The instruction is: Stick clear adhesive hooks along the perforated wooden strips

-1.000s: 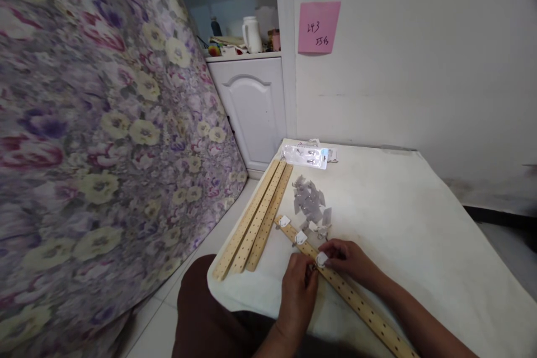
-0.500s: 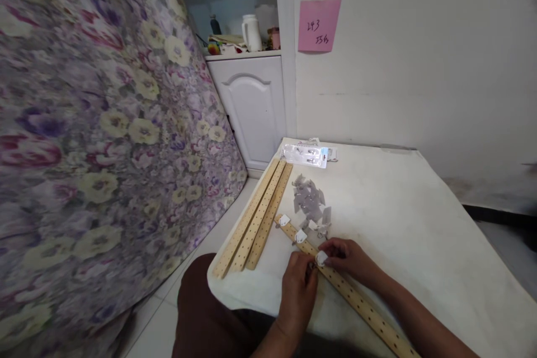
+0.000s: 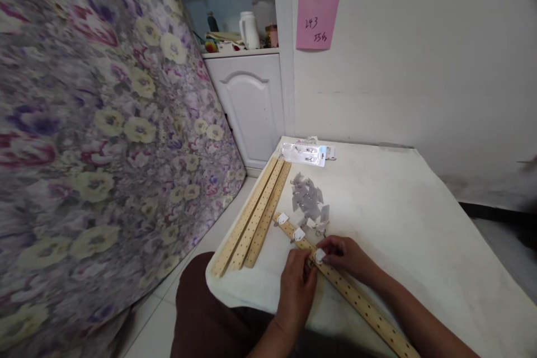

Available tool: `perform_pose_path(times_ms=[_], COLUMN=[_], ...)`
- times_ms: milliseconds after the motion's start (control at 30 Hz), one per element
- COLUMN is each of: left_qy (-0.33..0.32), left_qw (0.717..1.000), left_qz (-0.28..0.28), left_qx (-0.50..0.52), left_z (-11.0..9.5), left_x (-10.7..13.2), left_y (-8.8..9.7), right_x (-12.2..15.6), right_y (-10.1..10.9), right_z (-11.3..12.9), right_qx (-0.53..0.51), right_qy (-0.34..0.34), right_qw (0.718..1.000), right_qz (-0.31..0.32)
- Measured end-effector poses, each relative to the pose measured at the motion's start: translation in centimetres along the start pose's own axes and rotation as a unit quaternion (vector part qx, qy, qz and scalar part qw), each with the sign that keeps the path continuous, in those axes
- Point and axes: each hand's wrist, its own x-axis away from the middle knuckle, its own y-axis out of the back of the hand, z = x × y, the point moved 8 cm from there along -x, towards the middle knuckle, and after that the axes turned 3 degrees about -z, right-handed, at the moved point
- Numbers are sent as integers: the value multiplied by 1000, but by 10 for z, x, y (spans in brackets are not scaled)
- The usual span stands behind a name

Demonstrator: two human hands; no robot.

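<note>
Here, pale wooden strip (image 3: 361,305), dark holes throughout.

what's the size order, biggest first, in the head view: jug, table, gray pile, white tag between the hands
1. table
2. gray pile
3. jug
4. white tag

The jug stands farther back, so its true size against the pile is unsure.
</note>
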Motion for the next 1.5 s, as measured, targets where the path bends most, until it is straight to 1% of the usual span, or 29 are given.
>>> perform_pose_path(times_ms=[100,300,567,867,1033,1167,1300,1400,1433,1500], left_qy=[-13,-6,-19,-22,-22,-23,-22,-20,-19,-20], left_qw=[1000,999,999,999,999,999,999,999,999,1000], left_qz=[18,39,33,32,30,33,32,27,25,15], left_qx=[-6,-1,2,-6,-12,-18,-13,-8,-6,-1], left_z=[-2,-2,-7,-5,-5,-5,-6,-4,-4,-2], left_x=[-1,-1,-3,-4,-4,-4,-4,-4,-4,-3], left_y=[-2,-6,-5,-6,-5,-4,-2,-1,-1,0], right_x=[0,1,0,-1,1,3,6,3,1,-4], right_y=[0,0,1,0,-1,-1,3,13,18,30], right_z=[0,0,0,-1,3,2,-5,-9,-7,4], right_qx=[2,1,17,20,22,-13,-49,-33,-8,76], right_qy=[5,-4,3,1,20,19,7,3,9,34], right_qw=[1000,1000,1000,1000,1000,1000,999,999,999,992], right_qz=[-1,4,3,6,-1,-2,2,-15,-34,-94])
